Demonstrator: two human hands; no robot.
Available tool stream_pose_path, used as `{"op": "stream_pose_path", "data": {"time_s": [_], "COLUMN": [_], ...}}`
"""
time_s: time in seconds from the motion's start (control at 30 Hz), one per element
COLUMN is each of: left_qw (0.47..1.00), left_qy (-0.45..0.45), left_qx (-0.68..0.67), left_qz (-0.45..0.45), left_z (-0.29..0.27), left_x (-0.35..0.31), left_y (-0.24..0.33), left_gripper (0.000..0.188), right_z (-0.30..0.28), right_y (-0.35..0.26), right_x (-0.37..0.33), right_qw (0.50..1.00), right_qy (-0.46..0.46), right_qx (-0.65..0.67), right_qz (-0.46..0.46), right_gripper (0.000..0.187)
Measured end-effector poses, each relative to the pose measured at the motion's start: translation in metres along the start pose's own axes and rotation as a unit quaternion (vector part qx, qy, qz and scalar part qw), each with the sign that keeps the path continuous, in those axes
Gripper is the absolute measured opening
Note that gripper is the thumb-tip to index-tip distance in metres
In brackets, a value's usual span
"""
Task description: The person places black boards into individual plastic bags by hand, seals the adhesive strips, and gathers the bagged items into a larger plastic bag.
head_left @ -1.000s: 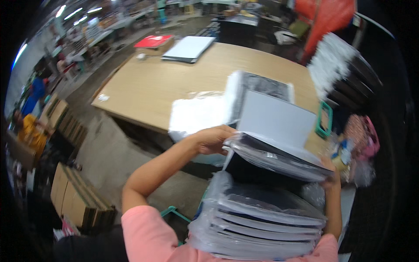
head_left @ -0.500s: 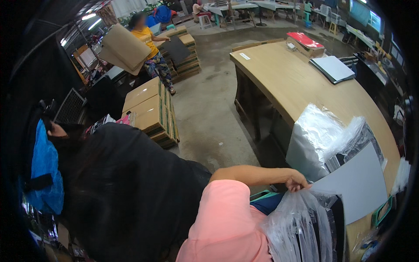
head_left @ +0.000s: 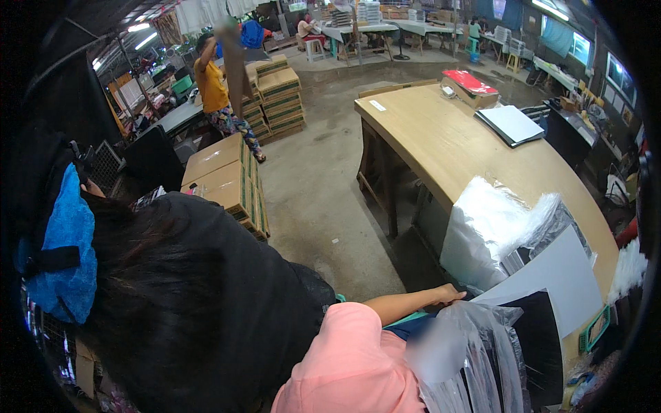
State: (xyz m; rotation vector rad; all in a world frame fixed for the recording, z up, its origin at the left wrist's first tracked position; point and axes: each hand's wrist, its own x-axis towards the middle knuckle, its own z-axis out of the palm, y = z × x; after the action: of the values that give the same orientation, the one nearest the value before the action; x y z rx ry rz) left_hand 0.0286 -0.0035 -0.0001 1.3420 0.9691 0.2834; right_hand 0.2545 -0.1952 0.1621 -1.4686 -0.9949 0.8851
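Left hand [head_left: 446, 296] grip flat, apart, on plastic-wrapped stack [head_left: 482, 351] beside wooden table [head_left: 441, 148]; concrete floor [head_left: 317, 186]

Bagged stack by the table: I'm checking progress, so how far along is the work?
Done: several dark flat items sit in clear bags in the stack. In hand: the left hand rests at the stack's edge, beside a white sheet. Left: loose clear bags lie on the table, seemingly unfilled.
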Motion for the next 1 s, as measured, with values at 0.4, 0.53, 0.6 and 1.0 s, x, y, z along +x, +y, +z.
{"op": "stream_pose_path", "data": {"time_s": [0.4,0.53,0.6,1.0], "left_qw": [0.975,0.973,0.989,0.874], "left_qy": [-0.09,-0.11,-0.098,0.296], "left_qx": [-0.171,-0.162,-0.049,0.26], "left_qz": [0.112,0.125,0.099,0.285], "left_z": [0.052,0.044,0.03,-0.146], "left_x": [0.01,0.009,0.003,0.008], "left_y": [0.041,0.04,0.057,0.209], "left_gripper": [0.073,0.069,0.063,0.018], "right_z": [-0.034,-0.043,-0.056,-0.125], "right_y": [0.073,0.105,0.119,-0.111], "right_x": [-0.009,-0.007,-0.013,-0.027], "right_qw": [0.996,0.993,0.99,0.865], "right_qy": [0.05,0.054,0.075,-0.263], "right_qx": [0.043,0.078,0.101,-0.377], "right_qz": [0.065,0.074,0.071,0.201], "right_gripper": [0.034,0.034,0.034,0.04]}}
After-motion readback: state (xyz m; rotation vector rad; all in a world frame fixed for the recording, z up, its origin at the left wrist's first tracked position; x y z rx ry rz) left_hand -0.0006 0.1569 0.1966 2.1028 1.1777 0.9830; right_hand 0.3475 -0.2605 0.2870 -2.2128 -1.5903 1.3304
